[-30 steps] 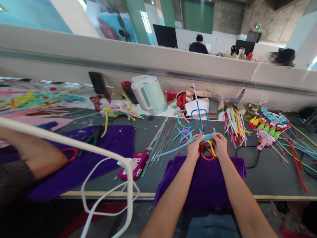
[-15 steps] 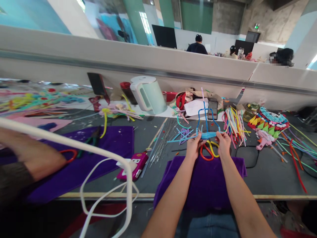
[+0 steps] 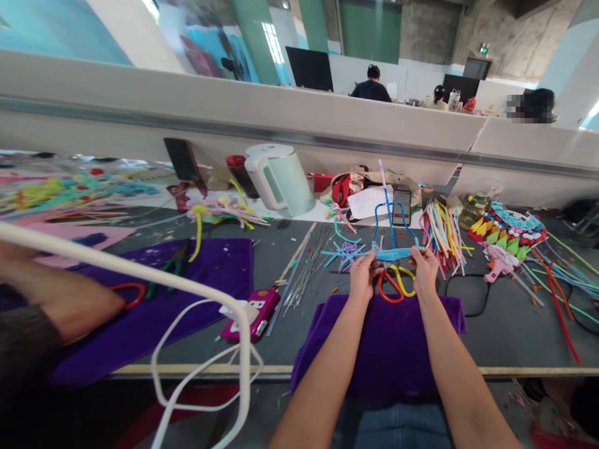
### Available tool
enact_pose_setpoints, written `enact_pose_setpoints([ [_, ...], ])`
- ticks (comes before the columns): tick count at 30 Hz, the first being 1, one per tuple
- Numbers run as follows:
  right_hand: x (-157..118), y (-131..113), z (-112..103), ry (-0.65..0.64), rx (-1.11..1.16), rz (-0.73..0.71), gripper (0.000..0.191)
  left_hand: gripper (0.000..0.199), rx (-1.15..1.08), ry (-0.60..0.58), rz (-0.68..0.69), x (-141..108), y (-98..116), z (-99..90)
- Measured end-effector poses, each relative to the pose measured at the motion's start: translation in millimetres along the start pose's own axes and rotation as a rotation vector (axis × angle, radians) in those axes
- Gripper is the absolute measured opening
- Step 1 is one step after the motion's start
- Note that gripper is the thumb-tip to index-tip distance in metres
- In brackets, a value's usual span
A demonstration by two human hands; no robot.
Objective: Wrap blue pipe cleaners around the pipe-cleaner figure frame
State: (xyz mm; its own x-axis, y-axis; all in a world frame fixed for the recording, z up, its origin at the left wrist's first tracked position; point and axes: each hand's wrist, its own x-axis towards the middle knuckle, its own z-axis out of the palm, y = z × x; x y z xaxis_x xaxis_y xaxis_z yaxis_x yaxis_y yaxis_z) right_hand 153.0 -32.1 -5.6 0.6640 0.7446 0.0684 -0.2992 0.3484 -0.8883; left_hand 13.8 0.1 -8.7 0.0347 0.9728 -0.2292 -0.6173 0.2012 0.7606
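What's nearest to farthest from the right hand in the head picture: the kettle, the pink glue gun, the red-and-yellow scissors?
From the right hand:
1. Scissors: just to its left.
2. Pink glue gun: off to the right.
3. Kettle: left and farther back.

Looks like a shared craft workshop, judging by a long dark worktable (image 3: 496,340) strewn with fuzzy coloured stems (image 3: 444,234), metal wires (image 3: 309,271) and a pink glue gun (image 3: 501,262), with people (image 3: 371,90) beyond a white partition (image 3: 281,112) and bare concrete (image 3: 428,37) on the far wall.
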Motion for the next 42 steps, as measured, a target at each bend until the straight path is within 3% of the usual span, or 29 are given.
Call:
enact_pose_setpoints([
  [11, -1.4, -0.6, 2.6, 0.013, 0.01, -0.041, 0.027, 0.011, -0.117, 0.039, -0.075, 0.4, 0.6, 1.6],
  [21, 2.6, -6.5, -1.3, -0.008, 0.093, 0.078, 0.027, 0.008, -0.24, -0.038, -0.219, 1.0, 8.5, 2.1],
  [25, 3.2, -8.0, -1.7, -0.009, 0.115, 0.084, 0.027, 0.003, -0.224, -0.081, -0.205, 1.0, 7.3, 0.1],
  [31, 3.8, -6.9, -1.9, -0.015, 0.103, 0.074, 0.028, 0.012, -0.177, -0.169, -0.164, 2.2, 3.3, -3.5],
  [42, 1.3, -6.8, -1.5, -0.022, 0.171, 0.101, 0.023, 0.013, -0.087, -0.079, -0.108, 3.4, 2.3, -3.4],
])
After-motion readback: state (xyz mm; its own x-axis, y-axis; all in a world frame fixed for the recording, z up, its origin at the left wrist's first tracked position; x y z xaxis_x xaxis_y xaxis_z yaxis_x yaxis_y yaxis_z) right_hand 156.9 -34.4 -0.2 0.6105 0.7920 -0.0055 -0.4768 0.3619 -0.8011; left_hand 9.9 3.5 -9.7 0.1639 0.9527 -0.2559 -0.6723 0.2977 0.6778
